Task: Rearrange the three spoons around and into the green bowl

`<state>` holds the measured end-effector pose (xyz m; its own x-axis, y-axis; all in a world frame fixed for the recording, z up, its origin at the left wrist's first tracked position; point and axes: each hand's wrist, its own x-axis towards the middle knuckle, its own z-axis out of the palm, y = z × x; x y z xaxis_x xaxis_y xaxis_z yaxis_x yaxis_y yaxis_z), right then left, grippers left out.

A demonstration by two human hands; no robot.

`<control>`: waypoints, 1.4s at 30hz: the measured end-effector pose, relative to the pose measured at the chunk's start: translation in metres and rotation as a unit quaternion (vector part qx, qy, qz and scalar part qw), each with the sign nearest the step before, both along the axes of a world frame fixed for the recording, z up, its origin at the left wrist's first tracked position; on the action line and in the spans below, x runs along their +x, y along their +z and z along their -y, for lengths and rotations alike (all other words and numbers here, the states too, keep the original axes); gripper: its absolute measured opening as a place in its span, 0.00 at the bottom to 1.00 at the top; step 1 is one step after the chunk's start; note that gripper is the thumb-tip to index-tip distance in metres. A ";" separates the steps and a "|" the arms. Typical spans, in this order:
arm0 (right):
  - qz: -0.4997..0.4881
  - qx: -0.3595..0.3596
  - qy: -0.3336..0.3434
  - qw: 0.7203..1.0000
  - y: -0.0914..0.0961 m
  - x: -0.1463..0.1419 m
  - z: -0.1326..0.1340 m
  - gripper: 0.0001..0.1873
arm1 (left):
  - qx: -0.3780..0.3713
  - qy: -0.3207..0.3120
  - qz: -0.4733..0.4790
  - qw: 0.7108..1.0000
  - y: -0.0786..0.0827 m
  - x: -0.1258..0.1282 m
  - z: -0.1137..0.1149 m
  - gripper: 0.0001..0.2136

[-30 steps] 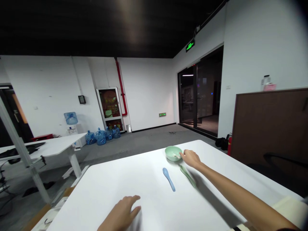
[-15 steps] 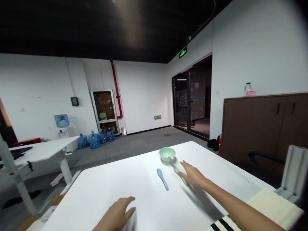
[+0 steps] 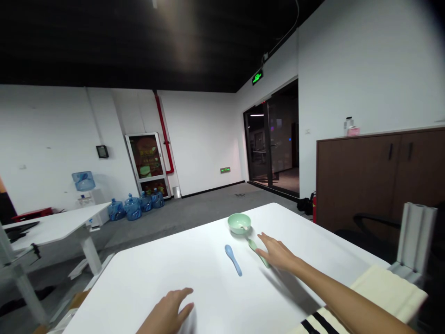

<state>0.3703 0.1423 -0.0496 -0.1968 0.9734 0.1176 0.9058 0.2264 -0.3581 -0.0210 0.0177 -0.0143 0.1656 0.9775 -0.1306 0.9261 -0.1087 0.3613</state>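
— What do we have on the white table (image 3: 194, 278)?

— Toward its far edge we see a pale green bowl (image 3: 235, 229), upright. Something pale (image 3: 244, 227) lies inside it against the near wall. We cannot tell what it is; it is too small and washed out.

— And our hands?

— Our right hand (image 3: 278, 254) lies palm down just this side of the bowl, fingers stretched and slightly spread. It rests flat over a green spoon (image 3: 253, 244) rather than closing round it. Our left hand (image 3: 167, 311) is flat on the table near the bottom edge, well apart from the rest, fingers loosely extended, with nothing in it.

— Which way does the green spoon run?

— Its long axis slants from the bowl toward us and to the right. One end almost touches the bowl's near side. The other end passes under our right fingers and peeks out below them. The end by the bowl looks the broader, though we cannot be sure.

— The blue spoon (image 3: 233, 260)?

— It lies just left of the green one, apart from it and nearly parallel. Its scoop end points away from us and its handle comes toward us and rightward. No hand touches it.

— What is hidden?

— The middle of the green spoon is covered by our fingers, and our left wrist is cut off by the frame.
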 end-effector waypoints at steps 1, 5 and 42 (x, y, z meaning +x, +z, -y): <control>0.001 0.000 0.000 1.000 0.000 0.000 0.000 0.38 | 0.000 0.000 -0.001 1.000 0.001 0.000 0.000 0.27; 0.001 0.002 0.000 1.000 -0.001 0.001 -0.001 0.37 | -0.002 0.000 -0.002 1.000 0.002 0.001 0.000 0.26; 0.067 -0.046 -0.095 0.992 -0.004 -0.053 -0.164 0.22 | -0.020 0.019 -0.025 0.999 0.001 -0.002 -0.009 0.25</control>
<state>0.3174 0.3064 -0.0534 -0.0170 0.9998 0.0111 0.9700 0.0192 -0.2422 -0.0226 0.0266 -0.0129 0.1200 0.9769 -0.1766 0.9464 -0.0588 0.3175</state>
